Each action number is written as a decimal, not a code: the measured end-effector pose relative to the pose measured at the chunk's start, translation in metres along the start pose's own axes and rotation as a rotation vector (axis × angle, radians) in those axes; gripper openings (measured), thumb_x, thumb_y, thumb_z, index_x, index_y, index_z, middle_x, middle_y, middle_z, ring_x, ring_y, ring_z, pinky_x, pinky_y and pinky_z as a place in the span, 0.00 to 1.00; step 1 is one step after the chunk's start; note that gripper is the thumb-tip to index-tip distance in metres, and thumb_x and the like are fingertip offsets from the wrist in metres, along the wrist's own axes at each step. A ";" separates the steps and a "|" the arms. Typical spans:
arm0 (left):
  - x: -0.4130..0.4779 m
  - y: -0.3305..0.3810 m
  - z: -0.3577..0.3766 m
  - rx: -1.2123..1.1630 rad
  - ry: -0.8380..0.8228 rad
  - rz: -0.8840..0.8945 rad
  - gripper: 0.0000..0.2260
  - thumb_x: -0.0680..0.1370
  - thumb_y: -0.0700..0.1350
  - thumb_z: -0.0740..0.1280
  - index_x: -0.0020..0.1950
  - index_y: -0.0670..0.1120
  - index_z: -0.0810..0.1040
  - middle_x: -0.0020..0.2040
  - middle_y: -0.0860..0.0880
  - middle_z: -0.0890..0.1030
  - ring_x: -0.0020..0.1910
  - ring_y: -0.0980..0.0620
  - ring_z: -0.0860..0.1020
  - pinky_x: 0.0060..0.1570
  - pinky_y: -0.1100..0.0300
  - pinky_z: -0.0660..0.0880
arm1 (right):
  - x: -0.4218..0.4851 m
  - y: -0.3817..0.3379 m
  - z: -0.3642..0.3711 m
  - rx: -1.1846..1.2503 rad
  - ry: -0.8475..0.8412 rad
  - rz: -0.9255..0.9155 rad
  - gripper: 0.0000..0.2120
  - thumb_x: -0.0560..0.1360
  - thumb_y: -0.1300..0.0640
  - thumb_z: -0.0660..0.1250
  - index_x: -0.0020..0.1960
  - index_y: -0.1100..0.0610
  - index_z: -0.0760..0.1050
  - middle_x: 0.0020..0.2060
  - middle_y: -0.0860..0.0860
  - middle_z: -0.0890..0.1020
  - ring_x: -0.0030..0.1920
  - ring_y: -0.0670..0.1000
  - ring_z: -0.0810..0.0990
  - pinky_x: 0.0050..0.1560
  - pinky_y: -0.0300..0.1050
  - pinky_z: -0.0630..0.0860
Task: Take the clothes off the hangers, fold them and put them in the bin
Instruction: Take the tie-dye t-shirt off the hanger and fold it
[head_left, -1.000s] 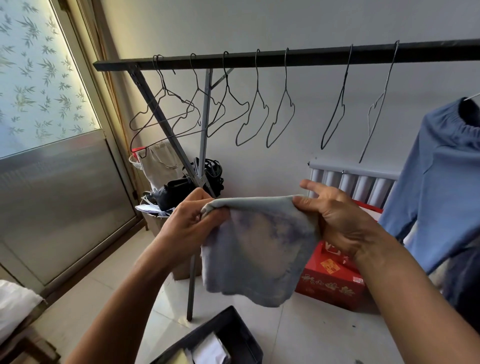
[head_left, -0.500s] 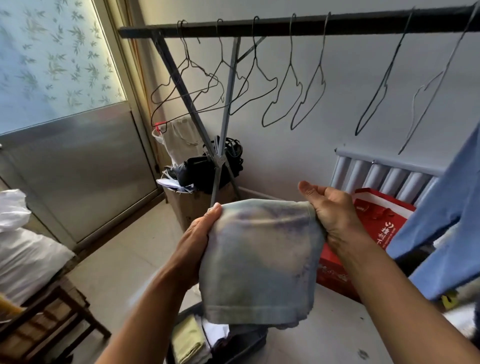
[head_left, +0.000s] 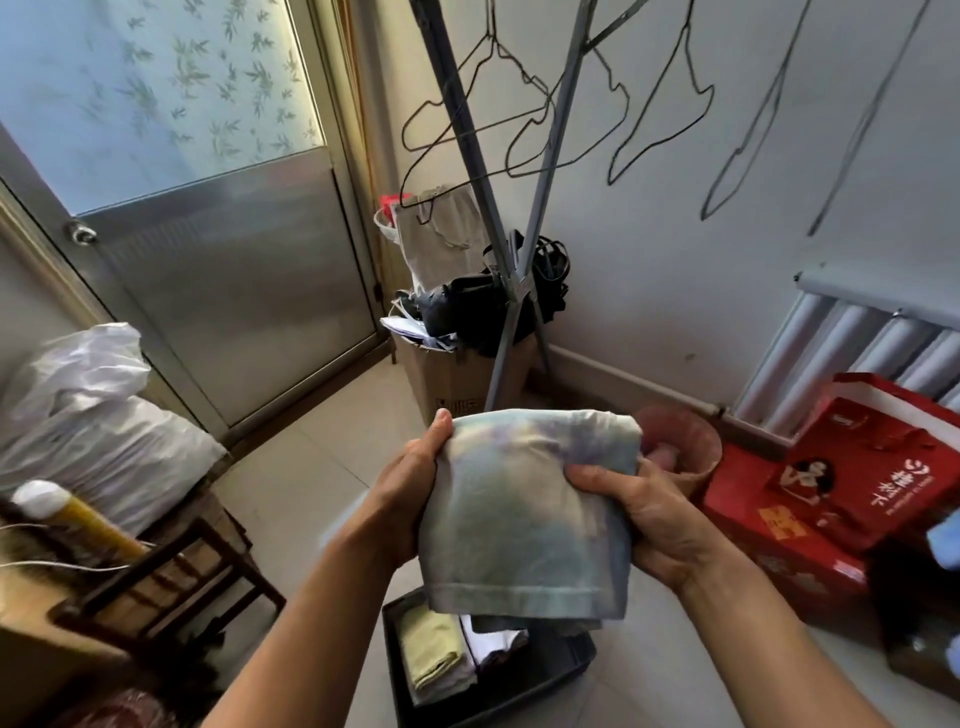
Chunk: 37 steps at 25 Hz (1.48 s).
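A folded pale blue garment with purple blotches (head_left: 524, 514) hangs between my hands at the centre of the view. My left hand (head_left: 405, 499) grips its left edge, thumb on top. My right hand (head_left: 639, 514) grips its right edge, thumb pressed on the front. Directly below on the floor stands a dark bin (head_left: 566, 670) holding a folded yellow cloth (head_left: 431, 649) and a folded white one (head_left: 493, 642). Several empty wire hangers (head_left: 660, 104) dangle from the rack overhead.
The rack's crossed grey legs (head_left: 519, 270) stand ahead, beside a cardboard box of bags (head_left: 447, 379). Red gift boxes (head_left: 852, 493) and a radiator (head_left: 862, 353) lie right. A wooden chair (head_left: 156, 582) and white sack (head_left: 88, 415) are left, by a metal door (head_left: 223, 291).
My view has tilted down and both hands have lowered the folded garment toward the bin. My right hand has shifted from the top corner to the middle of the right edge.
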<state>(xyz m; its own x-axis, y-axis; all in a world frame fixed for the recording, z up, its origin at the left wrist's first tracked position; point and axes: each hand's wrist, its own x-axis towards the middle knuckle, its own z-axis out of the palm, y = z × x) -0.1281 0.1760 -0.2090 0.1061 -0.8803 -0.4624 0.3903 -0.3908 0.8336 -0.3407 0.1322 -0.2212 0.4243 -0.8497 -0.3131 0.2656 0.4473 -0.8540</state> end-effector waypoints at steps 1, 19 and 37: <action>0.010 -0.003 -0.013 -0.109 -0.020 -0.014 0.29 0.78 0.64 0.56 0.43 0.41 0.83 0.37 0.41 0.84 0.34 0.46 0.84 0.32 0.58 0.79 | 0.013 0.005 0.008 -0.016 0.079 -0.010 0.09 0.69 0.66 0.71 0.49 0.64 0.81 0.53 0.67 0.81 0.47 0.62 0.82 0.52 0.59 0.79; 0.171 -0.077 -0.140 -0.187 0.214 -0.041 0.17 0.73 0.47 0.70 0.56 0.36 0.80 0.48 0.38 0.85 0.41 0.42 0.85 0.36 0.53 0.82 | 0.193 0.141 -0.002 0.144 -0.123 0.274 0.42 0.52 0.40 0.83 0.58 0.63 0.80 0.56 0.63 0.82 0.54 0.61 0.82 0.51 0.54 0.82; 0.345 -0.437 -0.236 -0.132 0.557 -0.352 0.16 0.73 0.23 0.60 0.41 0.45 0.75 0.42 0.39 0.78 0.37 0.46 0.74 0.34 0.58 0.70 | 0.325 0.464 -0.165 -0.391 0.320 0.550 0.08 0.77 0.68 0.63 0.54 0.67 0.76 0.45 0.62 0.84 0.41 0.59 0.82 0.44 0.52 0.80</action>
<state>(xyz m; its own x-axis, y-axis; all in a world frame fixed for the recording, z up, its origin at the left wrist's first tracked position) -0.0463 0.1059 -0.8042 0.3944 -0.4225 -0.8161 0.5927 -0.5617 0.5773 -0.2221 0.0179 -0.7880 0.1186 -0.5980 -0.7927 -0.2648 0.7503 -0.6057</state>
